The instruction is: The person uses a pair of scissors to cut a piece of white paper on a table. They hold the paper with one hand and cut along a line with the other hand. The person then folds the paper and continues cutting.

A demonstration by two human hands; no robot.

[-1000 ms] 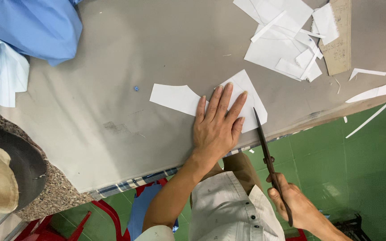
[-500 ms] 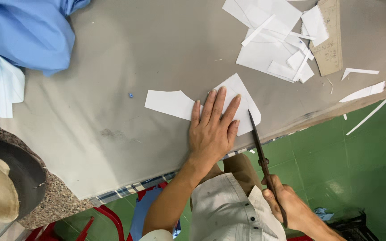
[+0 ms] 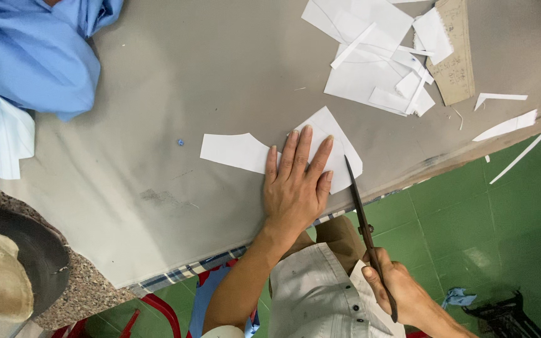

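My left hand [image 3: 294,184] lies flat, fingers spread, pressing a white paper pattern piece [image 3: 239,151] onto the grey cloth-covered table [image 3: 176,94]. My right hand [image 3: 391,289] grips the handles of long dark scissors [image 3: 359,213] below the table's edge. The blade tips reach the paper's right edge, just right of my left hand's little finger. The blades look nearly closed.
A heap of white paper offcuts [image 3: 370,56] and a brown cardboard strip [image 3: 453,53] lie at the top right, with loose slivers [image 3: 505,125] near the edge. Blue fabric [image 3: 26,50] is bunched at the top left. Green floor tiles [image 3: 496,213] lie below.
The view shifted slightly. My right hand with the scissors moved a little left and down relative to the paper. My left hand stays flat on the paper.
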